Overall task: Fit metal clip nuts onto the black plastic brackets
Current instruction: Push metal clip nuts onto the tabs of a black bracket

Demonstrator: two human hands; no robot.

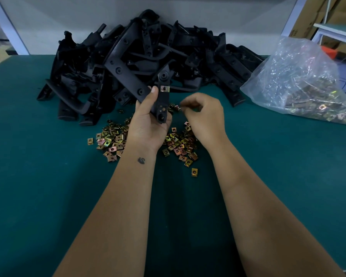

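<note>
Head view: my left hand (148,124) is gripping an L-shaped black plastic bracket (161,100) upright above the green table (48,176), one clip nut (164,88) seated on it. My right hand (204,114) is hovering over the loose clip nuts (180,144), fingertips curled together; whether they are pinching a nut, I cannot tell.

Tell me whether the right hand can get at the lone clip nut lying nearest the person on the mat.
Probably yes. The lone clip nut lies apart from the heap, with bare mat around it and nothing over it. The right hand hovers just beyond it; its fingers are curled, perhaps pinching something already.
</note>
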